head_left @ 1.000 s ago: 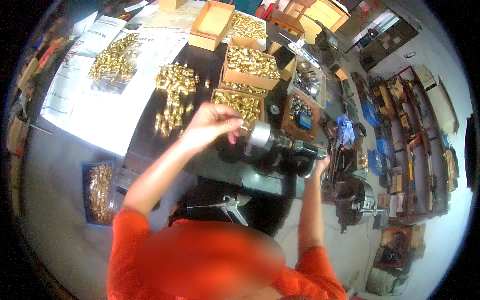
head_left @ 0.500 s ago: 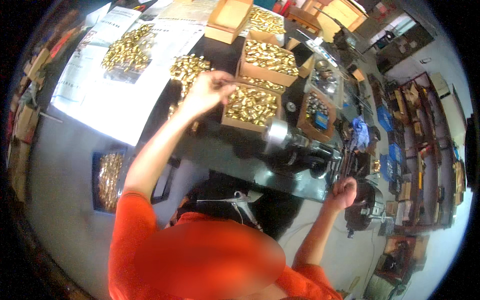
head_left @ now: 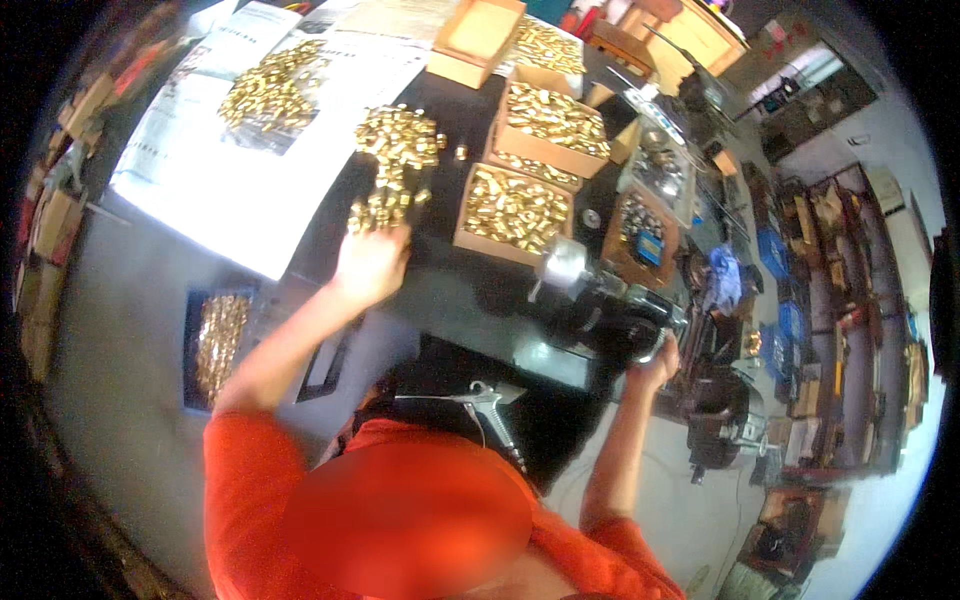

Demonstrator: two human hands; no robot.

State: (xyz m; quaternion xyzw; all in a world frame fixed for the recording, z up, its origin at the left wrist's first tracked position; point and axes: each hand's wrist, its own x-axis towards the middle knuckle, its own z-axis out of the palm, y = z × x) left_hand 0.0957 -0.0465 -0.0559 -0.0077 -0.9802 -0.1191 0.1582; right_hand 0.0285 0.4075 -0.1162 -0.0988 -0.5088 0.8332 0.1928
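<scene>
My left hand [head_left: 370, 266] reaches down at the near end of a loose pile of small brass fittings [head_left: 398, 138] on the dark bench; its fingertips are among the nearest pieces and I cannot make out their grip. To the right, my right hand [head_left: 655, 366] is closed round a metal lever [head_left: 658, 345] at the right end of a small bench machine. The machine's round silver chuck [head_left: 565, 262] faces left, beside an open carton of brass fittings [head_left: 512, 207].
Behind that carton stands a second full carton [head_left: 555, 120], near an open cardboard box [head_left: 476, 40]. More brass pieces [head_left: 270, 95] lie on newspaper [head_left: 190, 200] at left. A blue bin [head_left: 190, 345] sits lower left. An air blow gun [head_left: 484, 400] lies in front of me. Shelving [head_left: 850, 330] stands right.
My left hand has moved from above the cartons back and left to the brass pile. My right hand has moved left and up, onto the machine's lever.
</scene>
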